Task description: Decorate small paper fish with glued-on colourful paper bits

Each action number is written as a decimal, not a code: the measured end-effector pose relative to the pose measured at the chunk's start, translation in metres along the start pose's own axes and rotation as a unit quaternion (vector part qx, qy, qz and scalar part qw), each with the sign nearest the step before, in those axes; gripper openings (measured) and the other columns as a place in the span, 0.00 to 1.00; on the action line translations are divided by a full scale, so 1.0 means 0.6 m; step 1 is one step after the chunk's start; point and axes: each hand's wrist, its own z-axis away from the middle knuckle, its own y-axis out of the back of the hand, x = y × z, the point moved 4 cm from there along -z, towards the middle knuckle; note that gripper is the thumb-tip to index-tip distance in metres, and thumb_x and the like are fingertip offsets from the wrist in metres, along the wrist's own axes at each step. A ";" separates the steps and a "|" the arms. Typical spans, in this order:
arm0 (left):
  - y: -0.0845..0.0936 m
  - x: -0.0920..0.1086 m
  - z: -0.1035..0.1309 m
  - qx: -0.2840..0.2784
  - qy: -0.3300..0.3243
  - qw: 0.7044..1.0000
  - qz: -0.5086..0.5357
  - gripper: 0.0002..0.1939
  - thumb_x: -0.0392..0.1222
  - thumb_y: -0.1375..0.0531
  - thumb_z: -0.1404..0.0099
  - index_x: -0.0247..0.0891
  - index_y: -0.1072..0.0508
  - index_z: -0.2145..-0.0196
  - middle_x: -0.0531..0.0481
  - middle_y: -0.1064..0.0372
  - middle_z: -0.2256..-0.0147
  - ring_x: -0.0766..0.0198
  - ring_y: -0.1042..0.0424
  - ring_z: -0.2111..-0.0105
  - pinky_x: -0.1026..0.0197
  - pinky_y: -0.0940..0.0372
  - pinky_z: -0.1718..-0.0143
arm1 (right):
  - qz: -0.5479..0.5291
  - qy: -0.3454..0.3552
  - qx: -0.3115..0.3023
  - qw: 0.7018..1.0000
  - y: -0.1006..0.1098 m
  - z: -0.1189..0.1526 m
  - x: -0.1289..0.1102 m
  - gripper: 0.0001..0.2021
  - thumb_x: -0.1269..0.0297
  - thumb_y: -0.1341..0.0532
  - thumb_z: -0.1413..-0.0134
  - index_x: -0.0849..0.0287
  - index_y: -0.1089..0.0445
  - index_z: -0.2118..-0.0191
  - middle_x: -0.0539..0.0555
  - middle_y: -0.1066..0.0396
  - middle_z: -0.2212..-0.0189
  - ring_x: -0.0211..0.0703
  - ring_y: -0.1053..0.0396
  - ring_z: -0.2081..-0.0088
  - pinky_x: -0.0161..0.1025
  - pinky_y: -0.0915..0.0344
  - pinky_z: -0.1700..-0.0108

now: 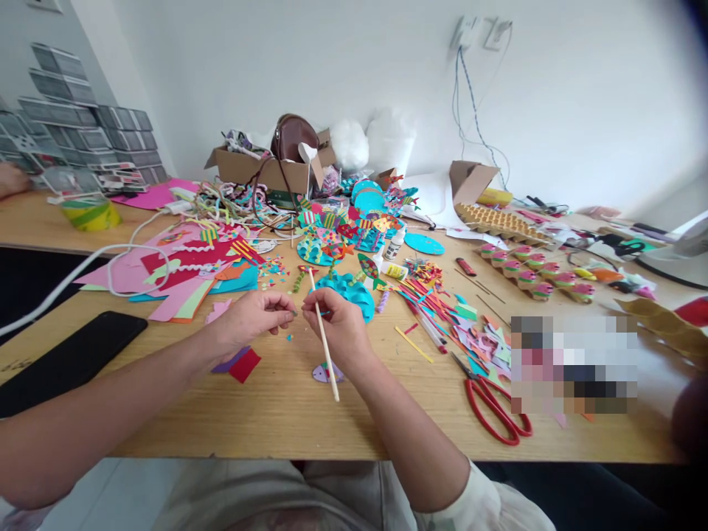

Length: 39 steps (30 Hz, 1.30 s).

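A thin pale wooden stick slants through the fingers of my right hand, which is closed on it. My left hand is pinched just to the left, its fingertips close to the right ones; anything between them is too small to make out. Under the stick's lower end lies a small purple paper fish. Just beyond my hands stands a blue curled-paper piece with a colourful paper fish on it. Purple and red paper squares lie below my left wrist.
Red-handled scissors and paper scraps lie at the right. A black phone-like slab is at the left. Glue bottles, coloured sheets, egg-carton trays and a cardboard box fill the back. Another person's hand shows far left.
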 end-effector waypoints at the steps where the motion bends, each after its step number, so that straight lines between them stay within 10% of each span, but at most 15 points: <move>1: -0.003 0.002 0.000 -0.005 -0.001 1.000 0.006 0.08 0.43 0.41 0.52 0.36 0.31 0.75 0.56 0.37 0.79 0.69 0.39 0.78 0.65 0.43 0.75 | 0.001 0.001 -0.002 1.000 0.002 0.002 -0.004 0.03 0.71 0.42 0.55 0.57 0.34 0.71 0.48 0.32 0.76 0.36 0.34 0.74 0.32 0.38 0.71; 31: -0.080 0.021 -0.031 -0.107 0.002 0.994 -0.011 0.06 0.41 0.41 0.50 0.35 0.33 0.77 0.56 0.35 0.81 0.70 0.35 0.80 0.66 0.42 0.77 | 0.149 0.036 0.050 0.987 0.052 0.046 -0.007 0.04 0.71 0.45 0.52 0.56 0.35 0.70 0.51 0.32 0.74 0.40 0.34 0.70 0.35 0.40 0.69; 39: -0.082 0.036 -0.021 -0.116 -0.004 0.993 -0.013 0.06 0.41 0.43 0.50 0.36 0.34 0.75 0.56 0.36 0.80 0.70 0.37 0.79 0.68 0.44 0.79 | -0.091 -0.079 0.056 0.991 0.068 0.049 0.020 0.05 0.68 0.43 0.58 0.57 0.38 0.70 0.46 0.38 0.79 0.35 0.39 0.78 0.32 0.42 0.75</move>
